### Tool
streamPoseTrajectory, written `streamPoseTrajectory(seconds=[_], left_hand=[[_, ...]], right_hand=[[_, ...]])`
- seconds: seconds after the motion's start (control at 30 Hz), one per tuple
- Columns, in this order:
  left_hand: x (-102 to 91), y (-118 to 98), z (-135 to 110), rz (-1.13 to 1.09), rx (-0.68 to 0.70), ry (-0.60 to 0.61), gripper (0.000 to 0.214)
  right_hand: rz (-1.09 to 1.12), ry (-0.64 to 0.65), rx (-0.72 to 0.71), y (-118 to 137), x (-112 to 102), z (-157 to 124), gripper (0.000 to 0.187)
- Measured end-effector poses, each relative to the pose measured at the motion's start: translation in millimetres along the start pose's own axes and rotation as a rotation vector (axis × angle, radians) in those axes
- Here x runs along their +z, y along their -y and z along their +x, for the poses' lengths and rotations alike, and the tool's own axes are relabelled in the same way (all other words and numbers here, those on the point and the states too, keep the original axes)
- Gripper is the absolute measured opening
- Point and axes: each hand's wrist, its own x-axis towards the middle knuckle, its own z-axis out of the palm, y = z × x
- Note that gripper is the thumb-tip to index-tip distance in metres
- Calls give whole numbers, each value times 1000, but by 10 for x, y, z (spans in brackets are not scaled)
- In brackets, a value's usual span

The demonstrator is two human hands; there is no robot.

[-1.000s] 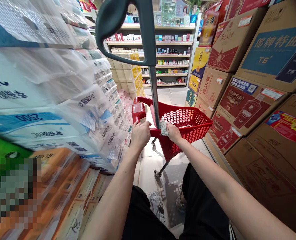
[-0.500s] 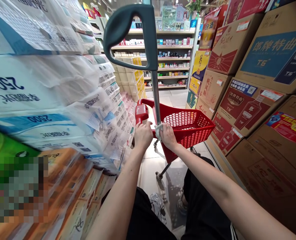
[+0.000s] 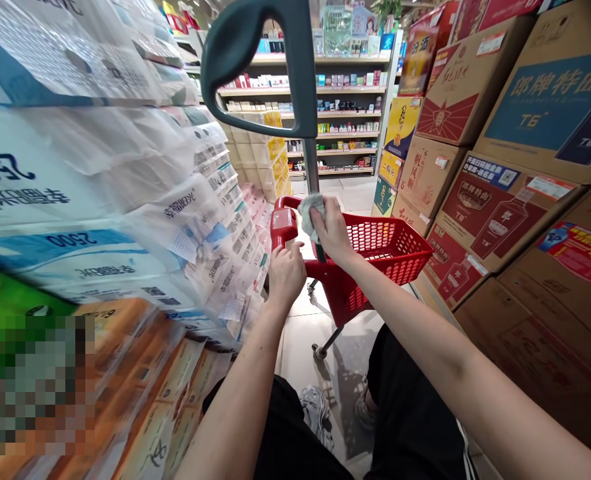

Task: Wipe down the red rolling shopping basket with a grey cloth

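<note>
- Right hand (image 3: pixel 332 227) had slid up the metal pole (image 3: pixel 311 170) from its base, fingers clamped round the grey cloth (image 3: pixel 309 212) and pressing it on the pole just above the red basket trolley (image 3: pixel 385 250).
- Left hand (image 3: pixel 286 272) stayed put, curled tight over the trolley's rear rim.
- So the cloth had covered the pole's bottom bit, with the stretch under the grey handle (image 3: pixel 255 40) not reached yet.
</note>
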Motion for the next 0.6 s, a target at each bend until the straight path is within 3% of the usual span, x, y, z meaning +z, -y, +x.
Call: streamPoseTrajectory(seconds=[0.13,0.37,0.47,0.6], left_hand=[[0,-4,-20,-13,12,-9,38],[-25,-38,-40,3,20,-12,38],[-16,-50,-49,6,21,-13,37],[5,-56,-57,2,20,-28,37]], right_hand=[[23,55,-57,-76,-56,68,30],[-185,369,-78,-539,-108,-737,21],[-276,360,-46,-603,-86,-926,21],[-321,302,-12,-610,-41,-969,27]])
